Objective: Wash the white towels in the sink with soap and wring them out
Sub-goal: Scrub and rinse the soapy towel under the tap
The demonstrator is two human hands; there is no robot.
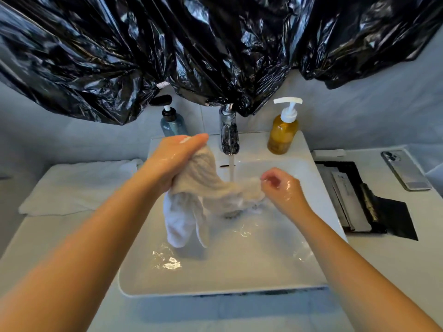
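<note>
My left hand (176, 159) grips a wet white towel (206, 185) above the white sink (223, 281). One end hangs down into the basin; the other end stretches right under the running water. My right hand (281, 185) pinches that far end with curled fingers. Water streams from the chrome faucet (229, 135) onto the towel. An amber soap pump bottle (282, 133) stands on the sink's back right corner. A blue pump bottle (172, 123) stands at the back left. Both hands are wet.
More white towels (76, 188) lie on the counter left of the sink. A phone (405, 170) and a black open tray (354, 197) sit to the right. Black plastic sheeting (215, 44) hangs over the wall above the faucet.
</note>
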